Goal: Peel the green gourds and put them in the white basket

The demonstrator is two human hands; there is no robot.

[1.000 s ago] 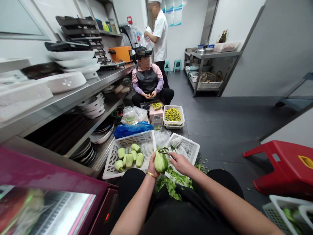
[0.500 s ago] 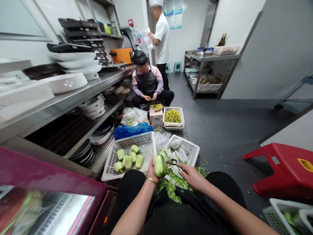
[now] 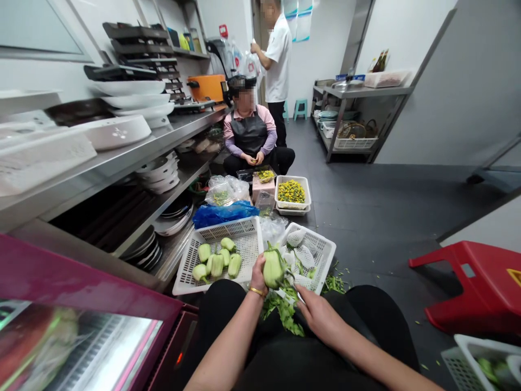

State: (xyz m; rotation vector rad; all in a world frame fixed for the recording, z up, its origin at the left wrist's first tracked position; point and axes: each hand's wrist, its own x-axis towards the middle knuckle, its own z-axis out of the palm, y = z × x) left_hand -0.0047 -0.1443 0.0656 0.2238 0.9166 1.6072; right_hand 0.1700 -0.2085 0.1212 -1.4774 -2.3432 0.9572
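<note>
My left hand (image 3: 259,276), with a gold bracelet at the wrist, is wrapped round a pale green vegetable (image 3: 274,269) that has darker green at its ends. My right hand (image 3: 310,304) grips a metal peeler (image 3: 300,296), whose head is against or very near the vegetable's lower right side. Green peelings (image 3: 285,312) lie in a heap below both hands. In a white basket (image 3: 187,260) to the left sit several peeled green vegetables (image 3: 217,265). Another white basket (image 3: 328,255) beyond my right hand holds white foam nets (image 3: 304,255) and green scraps.
A person in a dark apron (image 3: 250,133) crouches ahead by a tray of yellow flowers (image 3: 291,192); another person stands behind. Steel shelves with dishes (image 3: 179,130) run along the left. A red stool (image 3: 468,282) stands at right, a blue plastic bag (image 3: 223,213) behind the left basket.
The vegetable has turned in my left hand, its green leafy end now upward. My right hand has come closer with the peeler, now low beside it. The camera view has shifted slightly.
</note>
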